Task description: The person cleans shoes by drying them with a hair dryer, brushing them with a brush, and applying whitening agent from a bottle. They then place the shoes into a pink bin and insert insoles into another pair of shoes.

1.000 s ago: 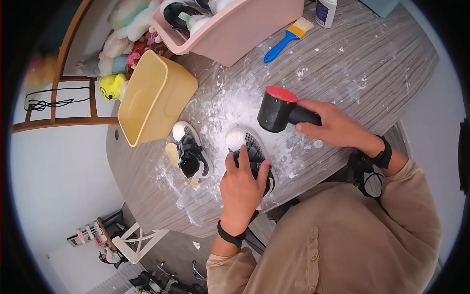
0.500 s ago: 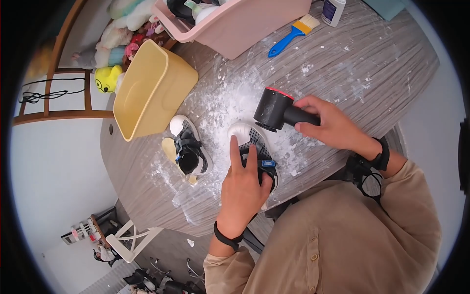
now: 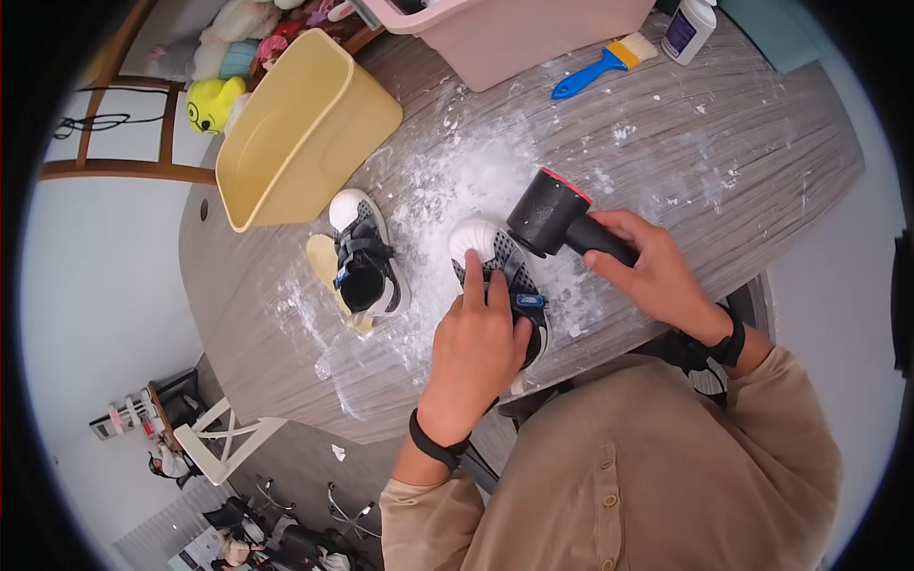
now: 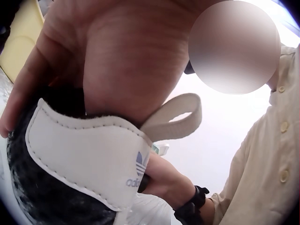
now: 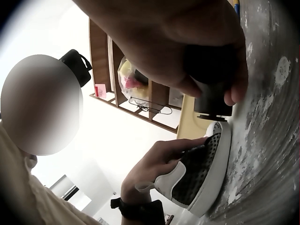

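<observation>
A black-and-white sneaker (image 3: 476, 243) stands on the powder-dusted table. My left hand (image 3: 476, 357) rests over it, index and middle fingers straight along the upper, the index fingertip on the white toe cap. In the left wrist view, the palm lies at the shoe's opening beside the white heel patch (image 4: 86, 147) and pull loop (image 4: 180, 119); the thumb is partly hidden. My right hand (image 3: 657, 271) grips the handle of a black handheld device (image 3: 552, 214) with a cylindrical, red-rimmed head. Its lower end is right at the sneaker's front in the right wrist view (image 5: 213, 117).
A second sneaker (image 3: 362, 252) stands to the left, overlapping a yellowish insole-shaped piece (image 3: 324, 262). Behind are a yellow bin (image 3: 314, 143) and a pink tub (image 3: 533, 43). A blue-handled brush (image 3: 600, 71) and white bottle (image 3: 687, 33) lie farther back. White powder (image 3: 466, 171) covers the table's middle.
The head view has shifted. The device's red end has turned away and its lower end has come closer to the sneaker's toe. My left hand has moved forward on the shoe, its fingers straightening.
</observation>
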